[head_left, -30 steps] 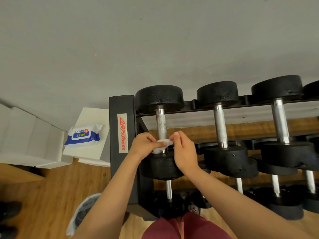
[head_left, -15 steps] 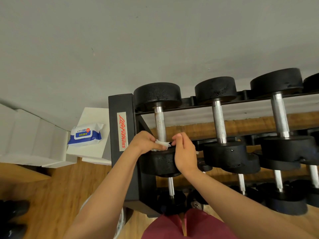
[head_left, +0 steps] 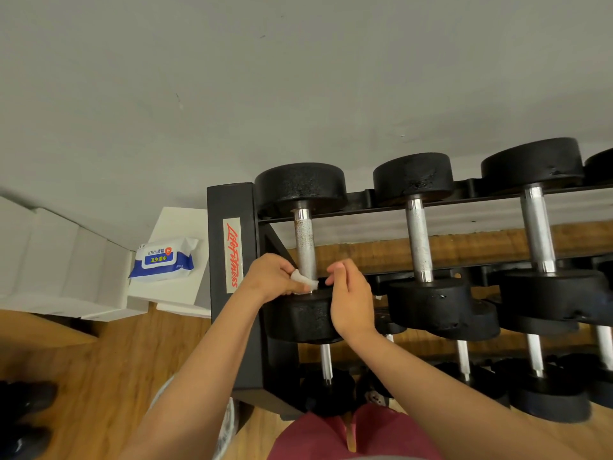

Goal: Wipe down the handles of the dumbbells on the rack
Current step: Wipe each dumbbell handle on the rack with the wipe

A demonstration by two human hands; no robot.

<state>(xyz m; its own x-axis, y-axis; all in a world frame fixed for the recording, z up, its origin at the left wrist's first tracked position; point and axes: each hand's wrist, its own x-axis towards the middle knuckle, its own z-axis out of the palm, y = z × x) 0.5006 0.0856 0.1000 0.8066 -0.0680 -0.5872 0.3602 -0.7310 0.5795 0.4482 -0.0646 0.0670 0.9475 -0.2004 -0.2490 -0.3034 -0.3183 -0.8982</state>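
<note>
the left hand (head_left: 275,277) pinches a small white wipe (head_left: 303,279) against the bottom of the knurled handle (head_left: 305,244) of the leftmost dumbbell (head_left: 300,187) on the top tier of the black rack (head_left: 232,227), right where the handle meets the near head (head_left: 298,317). the right hand (head_left: 351,297) sits just beside the handle on its other side, fingers curled. whether it pinches the far end of the wipe or holds nothing, i cannot tell.

to do this step well, i'd judge the wipe should wrap round the bar rather than dab one face. it should then slide up the whole knurled length to the far end with a twist, since the rough surface, which shows brownish speckling, likely holds grime in its grooves. the right hand could steady the near head so the dumbbell does not roll in its cradle. the wipe looks bunched small, and opening it out would cover more.

counts:
- one wipe in hand
- one wipe pack (head_left: 162,260), lying on a white box (head_left: 179,220) left of the rack
- three whole dumbbells on the top tier, with the edge of a fourth at the right border
- more dumbbells on the lower tiers, too hidden to count
</note>
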